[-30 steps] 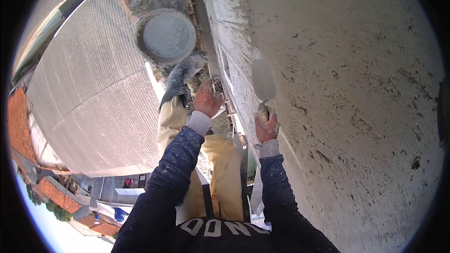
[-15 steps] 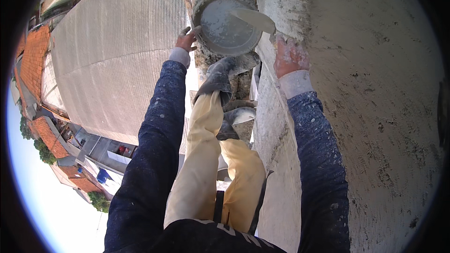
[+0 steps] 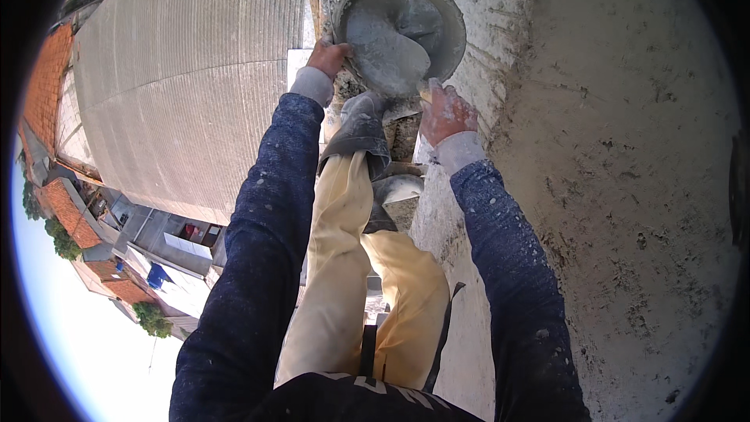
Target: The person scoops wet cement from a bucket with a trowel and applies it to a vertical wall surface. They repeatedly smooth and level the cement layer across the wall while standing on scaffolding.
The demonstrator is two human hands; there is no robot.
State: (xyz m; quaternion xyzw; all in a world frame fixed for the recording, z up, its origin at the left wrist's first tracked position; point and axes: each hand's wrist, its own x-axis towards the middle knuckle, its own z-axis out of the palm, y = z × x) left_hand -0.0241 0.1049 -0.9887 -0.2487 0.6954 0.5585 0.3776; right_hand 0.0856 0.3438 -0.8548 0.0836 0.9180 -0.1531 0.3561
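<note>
A round grey bucket (image 3: 453,25) of wet cement mix stands at the upper middle, on the narrow ledge at my feet. My left hand (image 3: 328,57) grips its left rim, fingers curled over the edge. At the near right side of the bucket, my right hand (image 3: 448,113) is closed round the light handle of a trowel. The trowel's blade (image 3: 394,62), coated in grey mix, lies tilted in the bucket and partly in the slurry. Its handle is mostly hidden by my fingers.
A rough, freshly coated cement wall (image 3: 625,187) rises along the right. To the left lies a corrugated roof (image 3: 187,86), with tiled roofs (image 3: 48,98) lower down beyond. My dark boot (image 3: 358,137) stands close to the bucket on the ledge.
My right hand has moved left and nearer, and the trowel blade has turned down into the mix. My left hand's spread fingers have closed on the bucket rim. The bucket appears larger and farther right.
</note>
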